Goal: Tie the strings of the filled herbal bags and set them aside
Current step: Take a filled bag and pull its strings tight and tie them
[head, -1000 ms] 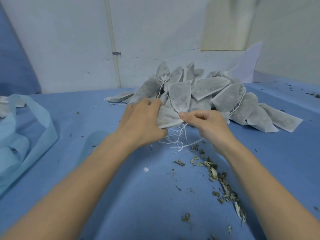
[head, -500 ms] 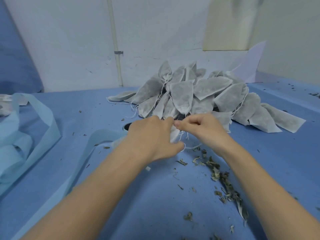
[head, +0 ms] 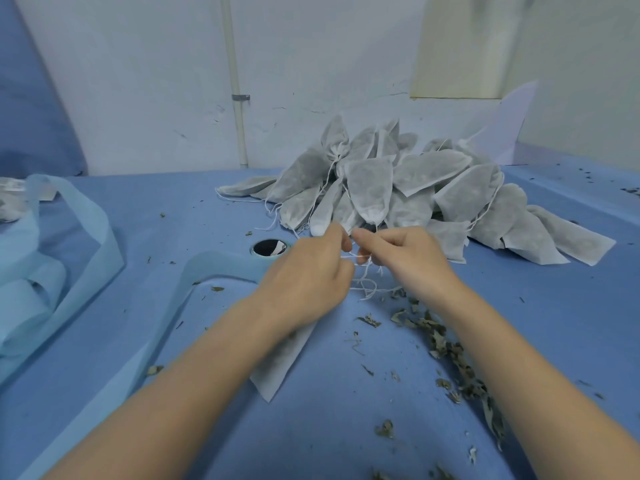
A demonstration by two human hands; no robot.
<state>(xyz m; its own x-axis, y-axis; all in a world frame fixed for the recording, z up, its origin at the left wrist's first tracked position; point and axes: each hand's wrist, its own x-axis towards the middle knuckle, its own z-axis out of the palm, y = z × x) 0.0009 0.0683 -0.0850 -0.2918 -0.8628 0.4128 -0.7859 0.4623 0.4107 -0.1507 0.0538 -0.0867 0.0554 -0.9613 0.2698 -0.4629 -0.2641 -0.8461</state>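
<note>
Dozens of filled grey-white non-woven herbal bags (head: 408,188) are lying heaped at the back of the blue cloth-covered worktop (head: 346,427), against the pale wall, their thin white drawstrings trailing out toward the front; what fills them is showing only as a dark shade through the fabric. One more flat grey-white drawstring bag (head: 280,362) is lying under the left wrist, its near corner poking out toward the front edge. Both hands are meeting just in front of the heap: the left hand (head: 304,275) and the right hand (head: 405,258) are each pinching the thin white strings (head: 365,282) between thumb and curled fingers, each grip closed tight on string, loose ends dangling below.

Compared with half a second ago, the hands are sitting nearer the heap, and the bag beneath the left wrist is now showing where it was hidden; the heap itself is lying as before.

Scattered dry green-brown herb leaves (head: 450,355) are littering the worktop to the right of the hands; a small round dark hole (head: 270,247) is opening in the cloth just left of the left hand; folded light-blue fabric strips (head: 52,265) are taking up the left edge, leaving open blue cloth between the forearms.
</note>
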